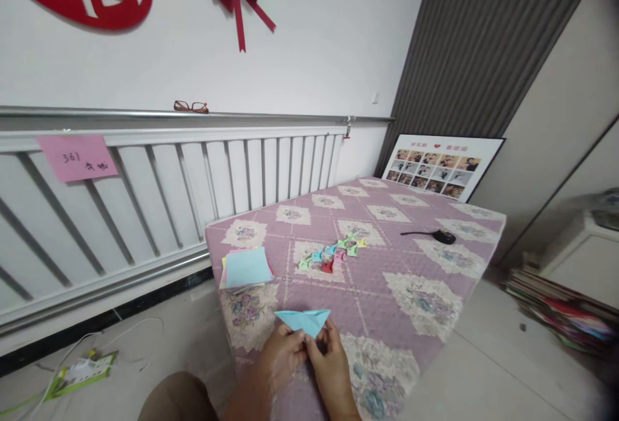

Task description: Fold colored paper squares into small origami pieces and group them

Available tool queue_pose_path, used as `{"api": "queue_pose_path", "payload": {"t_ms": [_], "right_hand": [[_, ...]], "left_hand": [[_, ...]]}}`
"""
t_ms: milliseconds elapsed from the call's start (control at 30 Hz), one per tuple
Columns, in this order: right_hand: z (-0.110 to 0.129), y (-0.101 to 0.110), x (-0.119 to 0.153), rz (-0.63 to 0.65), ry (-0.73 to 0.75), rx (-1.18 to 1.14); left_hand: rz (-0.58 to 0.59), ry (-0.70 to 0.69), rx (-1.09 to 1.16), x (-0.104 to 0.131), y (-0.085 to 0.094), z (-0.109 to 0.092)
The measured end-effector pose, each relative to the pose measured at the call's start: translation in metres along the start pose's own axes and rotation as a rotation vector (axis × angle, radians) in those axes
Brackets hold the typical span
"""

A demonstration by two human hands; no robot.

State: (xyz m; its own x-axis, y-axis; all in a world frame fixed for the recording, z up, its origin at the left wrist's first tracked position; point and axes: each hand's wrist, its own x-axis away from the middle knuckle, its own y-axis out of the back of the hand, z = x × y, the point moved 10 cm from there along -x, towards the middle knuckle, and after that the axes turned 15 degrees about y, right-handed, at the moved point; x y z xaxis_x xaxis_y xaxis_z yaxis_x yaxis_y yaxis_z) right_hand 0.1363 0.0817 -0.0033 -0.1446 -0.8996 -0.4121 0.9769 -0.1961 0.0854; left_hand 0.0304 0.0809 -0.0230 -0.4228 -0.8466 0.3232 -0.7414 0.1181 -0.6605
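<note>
Pinching the blue folded paper [304,322] by its lower edge, the left hand [289,349] and right hand [329,351] have thumbs and fingers closed on it, though the exact finger contact is hard to make out. It is held over the near edge of the patterned tablecloth [367,305], with small folded pieces [333,254] beyond and a paper stack [247,269] to the left.

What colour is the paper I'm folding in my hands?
The folded paper is light blue, seen in the head view.
</note>
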Motion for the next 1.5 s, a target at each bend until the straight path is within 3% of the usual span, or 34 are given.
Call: {"api": "queue_pose_path", "payload": {"t_ms": [100,200,333,433,733,1033,1333,1500], "right_hand": [[0.006,-0.008,-0.001,0.091,0.040,-0.005],[-0.001,0.005,-0.001,0.003,0.008,-0.004],[-0.011,0.021,0.000,-0.103,-0.049,0.001],[-0.009,0.021,-0.001,-0.108,-0.038,-0.003],[0.001,-0.001,-0.002,0.033,-0.008,-0.011],[0.020,-0.020,0.000,0.232,0.129,0.058],[0.025,-0.020,0.000,0.244,0.171,0.062],[0.023,-0.021,0.000,0.250,0.165,0.078]], "left_hand": [[-0.097,-0.031,-0.085,-0.001,0.017,-0.005],[-0.303,-0.050,-0.405,-0.003,0.046,-0.019],[-0.372,-0.051,-0.612,-0.005,0.073,-0.036],[-0.384,-0.072,-0.739,-0.002,0.080,-0.041],[-0.425,-0.160,-0.960,0.015,0.058,-0.047],[-0.344,-0.195,-1.054,0.025,0.030,-0.054],[-0.166,-0.152,-1.071,0.023,0.018,-0.043],[-0.144,-0.144,-1.057,0.024,0.016,-0.045]]}}
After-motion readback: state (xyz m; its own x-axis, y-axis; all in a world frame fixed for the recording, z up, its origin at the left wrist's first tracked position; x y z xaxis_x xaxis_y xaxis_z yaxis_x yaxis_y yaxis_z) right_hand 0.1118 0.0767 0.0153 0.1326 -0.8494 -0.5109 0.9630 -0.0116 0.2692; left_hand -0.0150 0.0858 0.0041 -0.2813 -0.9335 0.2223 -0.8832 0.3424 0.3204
